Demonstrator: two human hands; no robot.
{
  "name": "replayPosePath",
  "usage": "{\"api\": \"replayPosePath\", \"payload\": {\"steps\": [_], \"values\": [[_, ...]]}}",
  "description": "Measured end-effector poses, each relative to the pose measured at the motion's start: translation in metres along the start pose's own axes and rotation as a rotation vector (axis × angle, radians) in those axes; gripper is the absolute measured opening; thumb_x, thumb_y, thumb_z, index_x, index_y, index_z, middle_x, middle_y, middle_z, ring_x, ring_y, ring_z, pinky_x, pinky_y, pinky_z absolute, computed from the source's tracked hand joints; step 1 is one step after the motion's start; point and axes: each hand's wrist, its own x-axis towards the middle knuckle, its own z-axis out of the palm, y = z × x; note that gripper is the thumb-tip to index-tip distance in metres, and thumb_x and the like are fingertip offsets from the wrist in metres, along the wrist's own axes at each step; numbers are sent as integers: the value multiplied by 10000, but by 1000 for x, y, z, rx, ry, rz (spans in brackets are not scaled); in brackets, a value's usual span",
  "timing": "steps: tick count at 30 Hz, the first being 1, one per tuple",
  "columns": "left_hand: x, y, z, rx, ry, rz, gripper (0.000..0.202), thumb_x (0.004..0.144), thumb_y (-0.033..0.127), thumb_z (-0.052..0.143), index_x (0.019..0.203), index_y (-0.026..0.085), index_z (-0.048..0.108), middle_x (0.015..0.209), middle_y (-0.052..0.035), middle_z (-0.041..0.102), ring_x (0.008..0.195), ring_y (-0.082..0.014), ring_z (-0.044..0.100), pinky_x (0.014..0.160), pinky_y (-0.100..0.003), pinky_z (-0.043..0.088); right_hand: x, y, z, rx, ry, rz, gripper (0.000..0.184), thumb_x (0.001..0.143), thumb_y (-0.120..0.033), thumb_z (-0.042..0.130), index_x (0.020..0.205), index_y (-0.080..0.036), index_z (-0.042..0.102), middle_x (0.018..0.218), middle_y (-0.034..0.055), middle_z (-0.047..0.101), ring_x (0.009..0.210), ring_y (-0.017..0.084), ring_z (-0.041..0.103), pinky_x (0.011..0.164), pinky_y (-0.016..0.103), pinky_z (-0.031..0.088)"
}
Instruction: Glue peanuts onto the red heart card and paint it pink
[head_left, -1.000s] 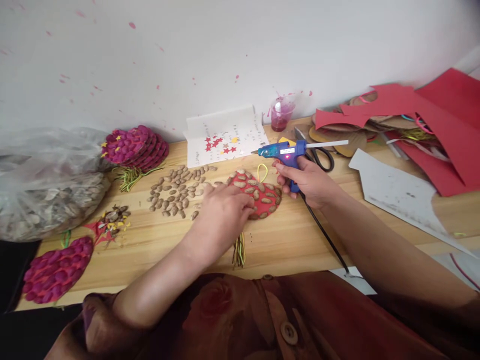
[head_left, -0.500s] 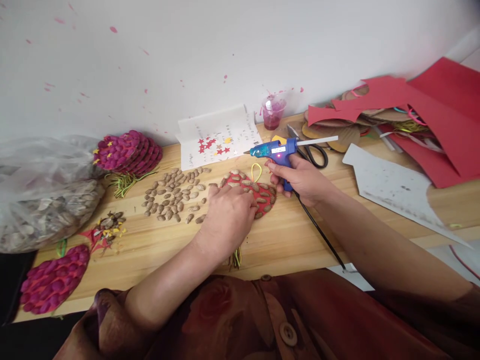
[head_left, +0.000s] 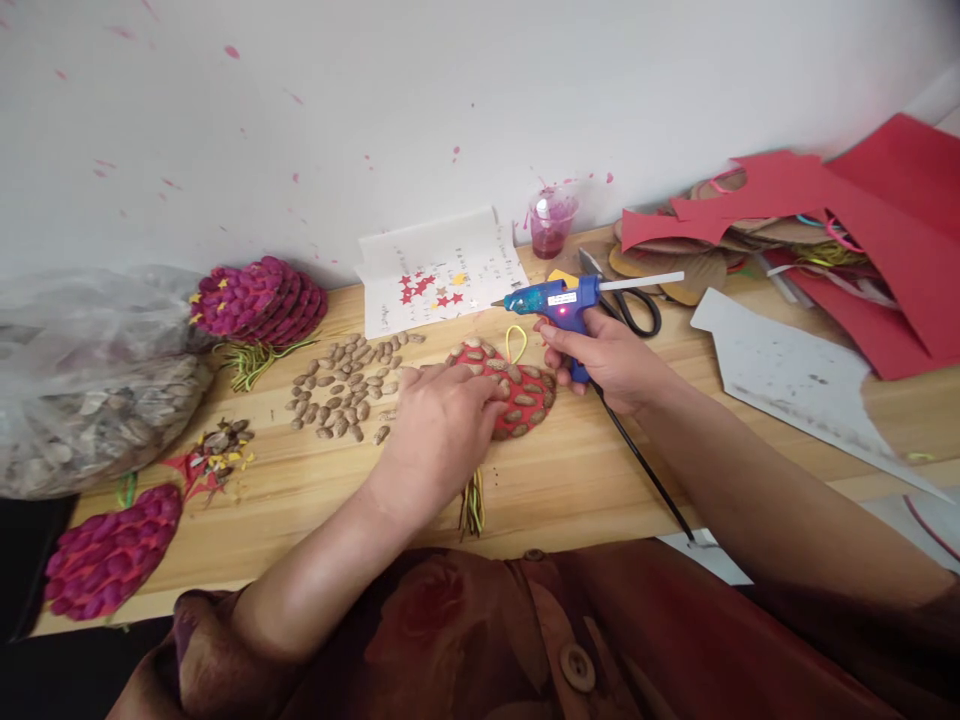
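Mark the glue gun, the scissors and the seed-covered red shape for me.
glue gun [head_left: 553, 297], head view, on the blue body above the grip.
scissors [head_left: 591, 266], head view, on the blade.
seed-covered red shape [head_left: 529, 398], head view, on its right half.

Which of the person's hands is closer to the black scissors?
Right. The right hand, gripping the blue glue gun, sits just in front of the scissors. The left hand lies farther to the left, on the red seed-covered heart.
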Motion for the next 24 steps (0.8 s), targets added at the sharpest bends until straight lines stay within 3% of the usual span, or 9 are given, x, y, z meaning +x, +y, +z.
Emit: {"api": "replayPosePath", "payload": {"steps": [7, 11, 18, 21, 24], "values": [[-18, -37, 0, -194, 190, 32, 152, 974, 244, 612, 1063, 215, 732, 997, -69, 744, 956, -246, 684, 883, -402, 521, -1, -1, 0, 5, 3, -3, 221, 858, -344, 783, 954, -211, 634, 632, -39, 616, 452, 84, 550, 343, 185, 308], [-34, -47, 10, -245, 222, 27, 261, 970, 264, 630, 1226, 223, 663, 1112, -85, 715, 1056, -252, 671, 950, -412, 531, -1, 0, -1, -3, -13, -47, 224, 867, -371, 762, 954, -218, 624, 659, -34, 621, 514, 100, 600, 368, 186, 325], [-56, -50, 29, -269, 251, -33, 577, 925, 345, 715, 1446, 259, 481, 1312, -113, 628, 1202, -283, 624, 1055, -468, 506, 0, 2, -3, -47, 34, -110, 345, 819, -475, 786, 1003, -234, 621, 701, -30, 608, 720, 169, 711, 402, 182, 364], [-61, -46, 31, -268, 268, -24, 598, 912, 339, 739, 1441, 274, 466, 1354, -110, 613, 1268, -284, 586, 1092, -468, 476, -1, 1, -4, -66, 42, -97, 387, 796, -499, 800, 1021, -231, 633, 717, -20, 607, 778, 195, 725, 413, 187, 381], [-66, -41, 31, -259, 278, -3, 495, 906, 329, 755, 1340, 259, 529, 1290, -94, 659, 1232, -280, 598, 1058, -458, 473, -2, -2, -3, -83, 43, -89, 390, 805, -495, 793, 1036, -225, 634, 727, -16, 604, 776, 199, 731, 419, 187, 387]]}}
